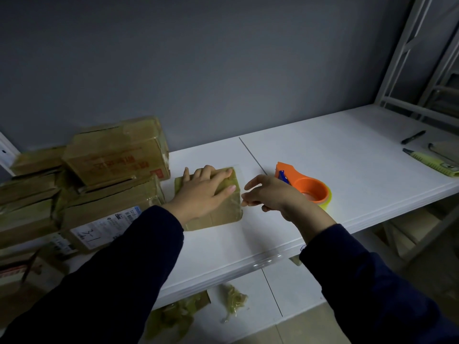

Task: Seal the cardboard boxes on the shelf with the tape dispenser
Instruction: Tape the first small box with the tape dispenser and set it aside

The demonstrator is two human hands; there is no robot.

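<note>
White shelf [323, 150]: left fingers [224, 174] flat on box [223, 216].

Free shelf surface [347, 155] between tape dispenser [305, 187] and far-right pens [413, 137]; stacked cardboard boxes [99, 175] along the left

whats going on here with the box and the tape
A person is working on a small cardboard box on the white shelf. The left hand presses flat on its taped top. The right hand hovers at the box's right edge, fingers loosely curled, holding nothing visible. The orange tape dispenser stands untouched just beyond it. More boxes are stacked on the left.
</note>
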